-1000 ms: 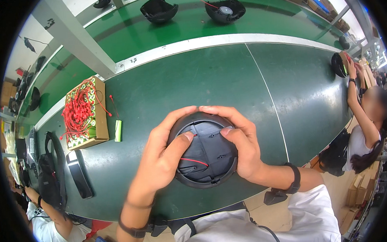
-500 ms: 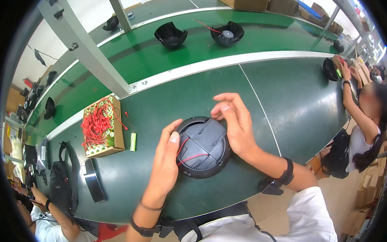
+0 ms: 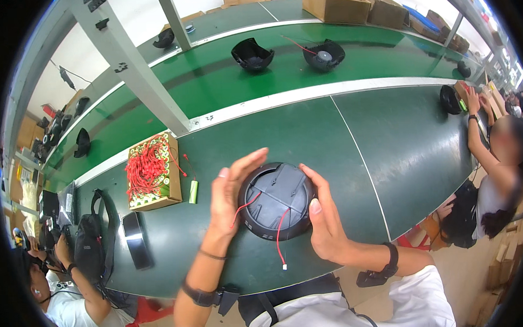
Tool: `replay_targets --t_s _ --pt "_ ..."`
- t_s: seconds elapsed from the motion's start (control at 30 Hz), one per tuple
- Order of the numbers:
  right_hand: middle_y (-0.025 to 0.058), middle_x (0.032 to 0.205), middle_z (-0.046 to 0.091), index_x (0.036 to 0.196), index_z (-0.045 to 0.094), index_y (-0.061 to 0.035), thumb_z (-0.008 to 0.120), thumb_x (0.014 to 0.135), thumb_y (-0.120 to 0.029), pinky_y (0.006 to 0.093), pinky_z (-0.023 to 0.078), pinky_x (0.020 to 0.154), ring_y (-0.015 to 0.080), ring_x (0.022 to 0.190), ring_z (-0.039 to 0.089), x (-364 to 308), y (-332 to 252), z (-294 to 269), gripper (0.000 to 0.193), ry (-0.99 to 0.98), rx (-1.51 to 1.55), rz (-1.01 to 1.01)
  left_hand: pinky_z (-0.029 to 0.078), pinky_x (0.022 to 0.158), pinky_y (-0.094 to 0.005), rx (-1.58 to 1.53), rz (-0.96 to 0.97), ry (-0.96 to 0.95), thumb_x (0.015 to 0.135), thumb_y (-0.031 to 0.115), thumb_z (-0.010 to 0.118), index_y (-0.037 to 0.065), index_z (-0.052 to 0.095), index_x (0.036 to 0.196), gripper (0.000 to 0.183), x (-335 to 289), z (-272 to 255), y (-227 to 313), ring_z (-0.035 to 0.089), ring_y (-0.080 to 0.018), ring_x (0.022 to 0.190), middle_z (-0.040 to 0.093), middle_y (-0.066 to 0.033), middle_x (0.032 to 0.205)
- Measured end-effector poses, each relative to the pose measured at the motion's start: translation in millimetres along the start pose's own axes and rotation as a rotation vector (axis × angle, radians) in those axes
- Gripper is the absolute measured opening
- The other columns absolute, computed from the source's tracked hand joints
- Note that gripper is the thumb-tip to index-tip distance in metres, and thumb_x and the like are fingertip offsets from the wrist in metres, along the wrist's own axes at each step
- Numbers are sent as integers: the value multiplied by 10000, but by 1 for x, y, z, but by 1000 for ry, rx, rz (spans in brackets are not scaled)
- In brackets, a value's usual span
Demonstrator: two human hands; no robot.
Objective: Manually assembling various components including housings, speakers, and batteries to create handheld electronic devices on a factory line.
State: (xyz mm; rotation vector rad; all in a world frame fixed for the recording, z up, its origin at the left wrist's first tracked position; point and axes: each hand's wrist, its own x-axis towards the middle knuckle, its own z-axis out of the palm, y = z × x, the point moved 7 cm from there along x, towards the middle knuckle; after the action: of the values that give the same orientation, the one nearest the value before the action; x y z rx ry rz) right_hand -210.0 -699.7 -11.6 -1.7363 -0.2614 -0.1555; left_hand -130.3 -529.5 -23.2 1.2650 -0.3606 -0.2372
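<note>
A round black housing with a grey inner cover lies on the green table between my hands. Two red wires come out of its cover; one red wire trails toward the table's front edge and ends in a small white plug. On the housing's left side is my left hand, fingers stretched out, with the other wire running to its palm edge. My right hand lies along the right rim with straight fingers, the index fingertip at the rim and the thumb beside it.
Left of the housing stand a cardboard box of green battery cells with red leads, a loose green cell, a phone and a black bag. Black shells sit on the belt beyond a metal post. Co-workers sit at both sides.
My right hand has come down from the upper right rim to the right side, its fingers straightened. My left thumb has lifted off the rim. One red wire now hangs out toward the front edge.
</note>
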Motion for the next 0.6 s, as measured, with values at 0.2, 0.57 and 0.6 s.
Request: replay_targets --t_s 0.2,0.57,0.6 --pt "242 1328 667 1378 603 73 366 1129 -326 379 444 1107 327 1258 634 39 7 -7 526 285 52 -31 446 1146 -385 95 244 248 1036 307 268 -97 677 1292 630 4 6 -2 638 -297 1279 693 -219 1344" --pt "216 1185 739 1273 671 84 328 1135 -293 366 516 1025 268 1124 703 74 35 8 528 216 228 -89 510 1068 -366 471 408 431 987 230 460 -117 661 1252 481 -9 -8 14 689 -296 1193 717 -219 1266" --pt "200 1205 734 1276 668 78 336 1138 -303 365 516 1023 264 1133 699 74 36 11 525 186 292 -58 479 1095 -381 428 373 433 1035 183 335 -96 663 1240 477 -8 -10 10 679 -333 1215 715 -239 1256"
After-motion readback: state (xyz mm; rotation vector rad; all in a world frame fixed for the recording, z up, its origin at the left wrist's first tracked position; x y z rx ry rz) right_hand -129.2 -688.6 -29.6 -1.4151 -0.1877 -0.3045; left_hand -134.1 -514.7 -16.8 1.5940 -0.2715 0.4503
